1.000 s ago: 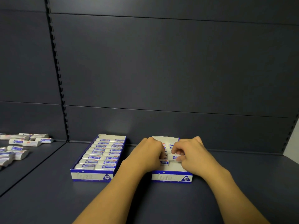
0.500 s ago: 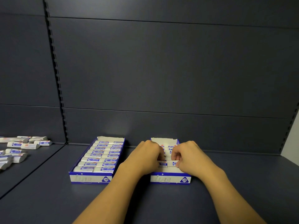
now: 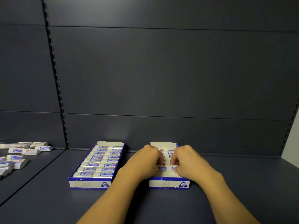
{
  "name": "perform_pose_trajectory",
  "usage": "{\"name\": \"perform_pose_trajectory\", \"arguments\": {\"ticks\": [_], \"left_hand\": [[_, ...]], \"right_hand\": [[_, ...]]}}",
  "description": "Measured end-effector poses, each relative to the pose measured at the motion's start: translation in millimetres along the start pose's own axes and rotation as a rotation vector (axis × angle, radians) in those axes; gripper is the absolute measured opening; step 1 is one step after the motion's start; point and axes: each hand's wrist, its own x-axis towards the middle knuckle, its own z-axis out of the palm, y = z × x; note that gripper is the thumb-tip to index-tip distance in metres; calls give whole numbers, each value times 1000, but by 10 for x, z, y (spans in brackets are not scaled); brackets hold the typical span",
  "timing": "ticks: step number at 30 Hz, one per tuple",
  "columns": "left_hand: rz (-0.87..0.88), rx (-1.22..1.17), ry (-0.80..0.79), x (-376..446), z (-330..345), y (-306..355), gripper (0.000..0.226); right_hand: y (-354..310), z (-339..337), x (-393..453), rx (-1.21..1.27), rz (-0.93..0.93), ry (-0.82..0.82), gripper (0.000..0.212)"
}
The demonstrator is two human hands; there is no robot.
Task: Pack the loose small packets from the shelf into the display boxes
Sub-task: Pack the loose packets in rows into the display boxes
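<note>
Over the right blue-and-white cardboard display box (image 3: 169, 184), both hands' curled fingers (image 3: 172, 162) pinch one white-and-blue small packet (image 3: 163, 168) (front row); pressing unevenly could tilt it and jam neighbouring packets.

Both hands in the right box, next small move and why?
Probably press the packet flat into the front row of the right box: left hand and right hand both pinch it there, with a bare gap before the front wall.
</note>
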Motion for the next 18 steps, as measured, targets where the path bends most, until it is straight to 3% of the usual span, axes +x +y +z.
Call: {"name": "perform_pose_trajectory", "arguments": {"ticks": [5, 11, 18], "left_hand": [[-21, 23, -3, -37, -66, 65, 25], [-20, 80, 139, -191, -467, 116, 28], [-162, 187, 197, -801, -964, -145, 22]], "right_hand": [[-8, -75, -75, 64, -33, 8, 23], [-8, -446, -159, 239, -130, 244, 22], [-415, -580, -121, 184, -296, 159, 26]]}}
